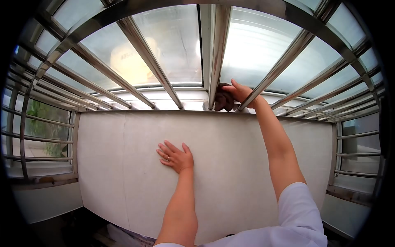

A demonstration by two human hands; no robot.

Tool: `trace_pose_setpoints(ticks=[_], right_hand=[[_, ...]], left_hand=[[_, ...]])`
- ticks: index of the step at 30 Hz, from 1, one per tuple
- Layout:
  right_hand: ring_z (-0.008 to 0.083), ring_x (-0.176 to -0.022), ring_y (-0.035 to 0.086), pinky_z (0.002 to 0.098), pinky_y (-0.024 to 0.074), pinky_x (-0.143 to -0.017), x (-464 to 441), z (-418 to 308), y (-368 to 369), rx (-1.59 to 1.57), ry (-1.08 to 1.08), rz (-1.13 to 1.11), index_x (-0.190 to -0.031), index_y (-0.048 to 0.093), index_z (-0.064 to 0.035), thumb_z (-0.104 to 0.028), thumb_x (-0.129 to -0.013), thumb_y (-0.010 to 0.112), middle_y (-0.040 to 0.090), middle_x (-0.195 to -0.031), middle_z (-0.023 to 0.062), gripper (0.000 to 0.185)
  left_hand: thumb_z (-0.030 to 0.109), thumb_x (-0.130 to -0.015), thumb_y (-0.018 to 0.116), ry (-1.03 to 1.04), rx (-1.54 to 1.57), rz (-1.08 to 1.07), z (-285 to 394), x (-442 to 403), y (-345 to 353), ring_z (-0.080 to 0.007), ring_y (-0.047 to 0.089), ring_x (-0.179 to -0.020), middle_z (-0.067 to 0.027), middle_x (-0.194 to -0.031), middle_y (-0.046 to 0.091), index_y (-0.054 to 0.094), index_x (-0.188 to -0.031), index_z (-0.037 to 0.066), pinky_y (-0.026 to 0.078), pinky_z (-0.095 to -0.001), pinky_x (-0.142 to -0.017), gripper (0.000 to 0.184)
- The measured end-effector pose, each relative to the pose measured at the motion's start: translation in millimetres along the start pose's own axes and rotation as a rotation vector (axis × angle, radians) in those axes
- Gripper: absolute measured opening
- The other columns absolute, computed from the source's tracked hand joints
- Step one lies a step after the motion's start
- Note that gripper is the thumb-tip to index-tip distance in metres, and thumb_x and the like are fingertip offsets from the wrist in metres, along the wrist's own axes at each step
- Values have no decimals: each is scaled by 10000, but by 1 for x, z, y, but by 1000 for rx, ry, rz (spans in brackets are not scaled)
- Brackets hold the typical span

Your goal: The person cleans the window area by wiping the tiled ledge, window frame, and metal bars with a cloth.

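My left hand (176, 157) lies flat on the pale window sill (144, 185), fingers spread, with a ring on one finger and nothing held. My right hand (242, 94) reaches between the metal bars at the back of the sill. It is closed on a crumpled dark brown cloth (224, 101), pressed down by the foot of a vertical bar (218, 53) near the window frame. The thumb points up; the other fingers are partly hidden by the cloth and a bar.
Shiny metal bars (148, 53) fan across the window, joined by a curved crossbar (173, 5). Behind them are glass panes (259, 45), one with a yellowish shape (131, 59) behind it. Barred side windows stand left (45, 123) and right (360, 144).
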State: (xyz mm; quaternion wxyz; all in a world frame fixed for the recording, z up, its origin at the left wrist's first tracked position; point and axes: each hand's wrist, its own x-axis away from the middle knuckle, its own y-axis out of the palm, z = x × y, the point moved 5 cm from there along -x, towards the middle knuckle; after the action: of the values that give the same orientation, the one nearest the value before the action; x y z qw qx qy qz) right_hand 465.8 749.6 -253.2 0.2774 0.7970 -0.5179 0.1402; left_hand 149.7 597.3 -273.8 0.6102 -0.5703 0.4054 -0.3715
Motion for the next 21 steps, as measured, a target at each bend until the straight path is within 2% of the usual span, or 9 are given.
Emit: trace_pose_setpoints(ticks=[5, 6, 7, 9, 10, 13, 14, 16, 21], right_hand=[[252, -1387, 305, 399, 166, -1145, 25, 6, -27, -31, 11, 226, -1377, 433, 16, -705, -922, 204, 433, -1437, 154, 883], [253, -1234, 507, 373, 316, -1078, 43, 3, -30, 29, 20, 504, -1222, 565, 19, -687, -933, 218, 606, -1233, 169, 838], [253, -1234, 507, 373, 316, -1078, 60, -6, -16, 28, 21, 519, -1222, 565, 19, -687, -933, 218, 606, -1233, 169, 838], [244, -906, 674, 327, 480, -896, 80, -21, -3, -50, -48, 555, -1086, 623, 4, -665, -942, 237, 695, -971, 142, 786], [236, -662, 679, 303, 532, -726, 71, -10, -11, -136, -57, 638, -1041, 632, -4, -642, -946, 268, 702, -807, 105, 740], [201, -779, 678, 314, 512, -759, 47, 0, -15, -5, -20, 711, -1135, 621, -37, -634, -902, 451, 688, -1007, 142, 663], [201, -779, 678, 314, 512, -759, 42, 4, -19, -15, -23, 712, -1135, 621, -37, -634, -902, 451, 688, -1007, 142, 663], [207, -887, 666, 329, 484, -816, 27, 12, -15, -28, 35, 467, -1349, 483, -65, -697, -868, 457, 642, -1130, 139, 794], [188, -930, 663, 306, 471, -841, 27, 15, -16, -137, 25, 353, -1394, 443, -84, -711, -861, 449, 632, -1193, 140, 823]], left_hand=[[467, -886, 508, -19, -3, -25, 0, -2, -2, -389, 138, -1426, -186, -1547, 155, 240, -1469, 39, 186, -591, -1088, 771], [467, -886, 508, -7, 4, -32, 1, -1, -3, -389, 138, -1426, -186, -1547, 155, 240, -1469, 39, 186, -591, -1088, 771], [463, -894, 498, -15, 4, -37, 0, -2, -4, -379, 129, -1428, -180, -1547, 158, 236, -1470, 43, 177, -584, -1091, 760], [459, -902, 488, -17, 9, -37, 2, 0, -5, -368, 120, -1431, -175, -1547, 162, 232, -1471, 46, 167, -578, -1094, 748], [458, -905, 484, -23, 7, -48, 2, 0, -4, -366, 112, -1434, -176, -1548, 159, 231, -1472, 47, 164, -578, -1096, 744], [460, -912, 474, -28, 2, -43, 1, -3, -3, -366, 104, -1437, -177, -1549, 156, 231, -1474, 51, 160, -577, -1099, 736], [461, -915, 469, -30, 1, -46, 0, -2, -2, -368, 104, -1437, -178, -1549, 157, 231, -1475, 53, 159, -576, -1100, 732], [463, -916, 466, -24, -13, -35, 0, -1, -1, -369, 111, -1435, -179, -1547, 161, 235, -1473, 54, 161, -576, -1100, 729], [467, -918, 462, -18, -24, -19, 1, 0, -1, -373, 134, -1428, -183, -1542, 179, 249, -1467, 53, 171, -575, -1095, 720]])
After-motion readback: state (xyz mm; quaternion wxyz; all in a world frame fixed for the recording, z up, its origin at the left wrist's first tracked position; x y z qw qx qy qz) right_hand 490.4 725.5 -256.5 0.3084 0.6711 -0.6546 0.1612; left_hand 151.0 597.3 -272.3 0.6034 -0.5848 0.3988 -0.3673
